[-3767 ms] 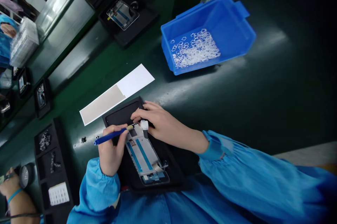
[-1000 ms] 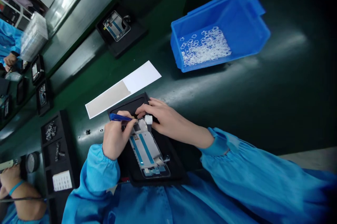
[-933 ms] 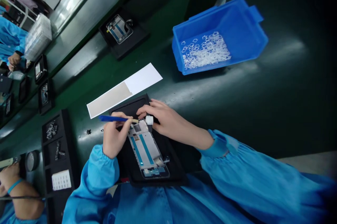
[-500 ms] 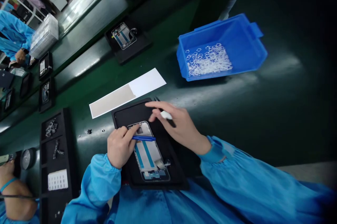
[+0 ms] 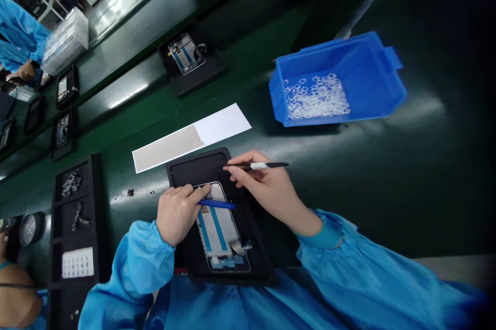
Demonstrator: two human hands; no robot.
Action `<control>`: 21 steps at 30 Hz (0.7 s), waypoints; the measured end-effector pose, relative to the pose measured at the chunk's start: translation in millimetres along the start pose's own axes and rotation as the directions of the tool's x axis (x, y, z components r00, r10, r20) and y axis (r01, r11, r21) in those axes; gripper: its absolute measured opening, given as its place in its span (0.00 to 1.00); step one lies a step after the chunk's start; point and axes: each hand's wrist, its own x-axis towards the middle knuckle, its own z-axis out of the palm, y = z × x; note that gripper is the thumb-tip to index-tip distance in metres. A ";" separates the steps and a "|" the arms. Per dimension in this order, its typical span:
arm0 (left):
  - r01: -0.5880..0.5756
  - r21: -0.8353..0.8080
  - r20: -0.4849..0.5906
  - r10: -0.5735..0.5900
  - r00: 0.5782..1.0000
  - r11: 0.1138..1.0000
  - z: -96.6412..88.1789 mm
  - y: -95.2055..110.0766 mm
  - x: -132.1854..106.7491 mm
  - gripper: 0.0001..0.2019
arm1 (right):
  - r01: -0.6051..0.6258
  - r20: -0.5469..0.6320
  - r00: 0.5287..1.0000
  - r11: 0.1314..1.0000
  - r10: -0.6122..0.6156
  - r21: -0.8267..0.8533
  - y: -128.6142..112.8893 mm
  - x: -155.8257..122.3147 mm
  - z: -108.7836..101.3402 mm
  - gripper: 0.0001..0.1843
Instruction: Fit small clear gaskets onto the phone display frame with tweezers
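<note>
A phone frame with blue strips lies in a black tray in front of me. My left hand rests on the frame's upper left edge, fingers closed round a blue pen-like tool that lies across the frame. My right hand hovers over the tray's right side and pinches black tweezers with a white band, held level, tips pointing left.
A blue bin of small clear parts stands at the back right. A white and tan strip lies behind the tray. A black parts tray is at my left. More phone frames sit on the conveyor. Another person's arm shows bottom left.
My right hand has lifted off the frame's top corner and turned the tweezers level. My left hand swung the blue tool round so it now lies across the frame.
</note>
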 end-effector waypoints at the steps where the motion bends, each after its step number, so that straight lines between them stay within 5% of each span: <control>1: 0.002 -0.016 -0.035 -0.002 0.999 1.000 2.2 0.1 -2.8 0.15 | 0.021 0.020 1.000 0.998 -0.020 -0.057 -0.1 -0.6 -0.3 0.11; 5: -0.016 -0.104 -0.248 -0.011 0.969 0.994 16.2 2.7 -21.2 0.15 | 0.118 0.078 0.992 0.960 -0.101 -0.252 -2.7 -3.6 0.8 0.12; 9: -0.006 -0.139 -0.346 -0.042 0.937 0.990 27.2 6.4 -34.8 0.13 | 0.204 0.113 0.978 0.918 -0.175 -0.340 -5.0 -5.5 5.2 0.15; 21: 0.003 -0.160 -0.377 -0.064 0.924 0.987 34.6 8.3 -34.4 0.12 | 0.304 0.177 0.952 0.860 -0.251 -0.410 -0.7 -8.0 7.3 0.16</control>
